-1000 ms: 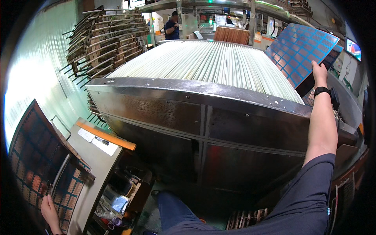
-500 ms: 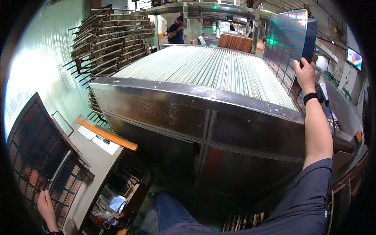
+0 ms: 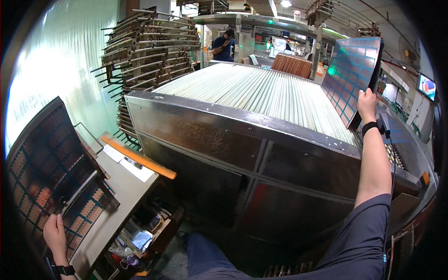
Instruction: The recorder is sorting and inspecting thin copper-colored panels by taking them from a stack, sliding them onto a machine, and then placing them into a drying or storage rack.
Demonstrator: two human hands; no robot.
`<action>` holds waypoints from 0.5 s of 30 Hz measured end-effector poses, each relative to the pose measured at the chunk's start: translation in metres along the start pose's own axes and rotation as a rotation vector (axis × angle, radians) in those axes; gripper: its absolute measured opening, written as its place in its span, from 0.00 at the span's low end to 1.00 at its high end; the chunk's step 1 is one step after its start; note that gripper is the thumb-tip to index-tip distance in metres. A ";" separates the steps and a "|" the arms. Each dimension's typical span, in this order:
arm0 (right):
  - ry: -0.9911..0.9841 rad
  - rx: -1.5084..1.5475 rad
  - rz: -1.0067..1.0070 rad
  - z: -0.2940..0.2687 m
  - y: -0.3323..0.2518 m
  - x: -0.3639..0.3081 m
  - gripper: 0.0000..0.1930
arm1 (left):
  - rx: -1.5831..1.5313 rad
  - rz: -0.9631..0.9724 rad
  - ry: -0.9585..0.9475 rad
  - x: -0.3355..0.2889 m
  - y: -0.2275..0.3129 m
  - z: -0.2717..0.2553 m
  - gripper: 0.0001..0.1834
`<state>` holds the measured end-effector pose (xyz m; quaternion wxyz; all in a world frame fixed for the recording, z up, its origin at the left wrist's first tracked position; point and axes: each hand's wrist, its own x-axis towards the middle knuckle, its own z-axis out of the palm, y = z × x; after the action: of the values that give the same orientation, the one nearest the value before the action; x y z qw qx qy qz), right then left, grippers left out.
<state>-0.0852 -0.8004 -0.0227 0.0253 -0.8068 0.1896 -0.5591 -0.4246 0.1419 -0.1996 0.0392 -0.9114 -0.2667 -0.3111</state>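
Observation:
My right hand point(image 3: 367, 105) is closed on the near edge of a copper-and-blue circuit board panel point(image 3: 347, 77), which stands upright at the right end of a row of pale upright dividers point(image 3: 252, 93). A darker sheet shows behind its right edge. At the lower left, my left hand point(image 3: 56, 233) grips the near edge of another dark circuit board panel point(image 3: 42, 158), its thumb and fingers on the printed face. That panel curves slightly and leans over a grey worktop point(image 3: 126, 186). A metal bar point(image 3: 79, 191) lies across its face.
Ahead stands a large metal cabinet point(image 3: 196, 130) holding the dividers. Stacked metal racks point(image 3: 149, 56) rise at the back left. An orange strip point(image 3: 140, 156) edges the worktop, with papers and a pen beside it. Brown boards point(image 3: 291, 65) and a person point(image 3: 223, 46) are farther back.
The view has shifted, so the scene sits lower and further right. The panel in my right hand has closed up against the dark sheet behind it. My left hand keeps its hold.

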 end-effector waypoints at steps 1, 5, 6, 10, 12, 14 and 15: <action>0.014 0.009 0.052 0.007 0.012 0.010 0.17 | -0.034 0.020 0.006 0.002 0.006 -0.002 0.21; 0.113 0.119 0.391 0.029 0.020 0.031 0.19 | -0.026 0.016 -0.003 -0.001 0.013 -0.009 0.21; 0.133 0.090 0.422 0.033 0.026 0.032 0.19 | -0.025 0.016 0.006 -0.001 0.010 -0.005 0.22; 0.195 0.159 0.417 0.025 0.033 0.024 0.19 | 0.010 0.019 -0.005 0.000 0.012 -0.008 0.22; 0.214 0.105 0.407 0.012 0.027 0.025 0.20 | 0.015 0.023 -0.002 -0.003 0.010 -0.008 0.22; 0.299 0.101 0.408 -0.001 0.025 0.029 0.20 | 0.010 0.032 -0.002 -0.002 0.011 -0.006 0.22; 0.387 0.101 0.403 -0.008 0.025 0.030 0.20 | 0.008 0.025 0.008 -0.001 0.013 -0.005 0.22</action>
<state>-0.0905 -0.8319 0.0005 0.1393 -0.6288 0.3195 -0.6951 -0.4216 0.1287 -0.1950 0.0480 -0.9132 -0.2565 -0.3131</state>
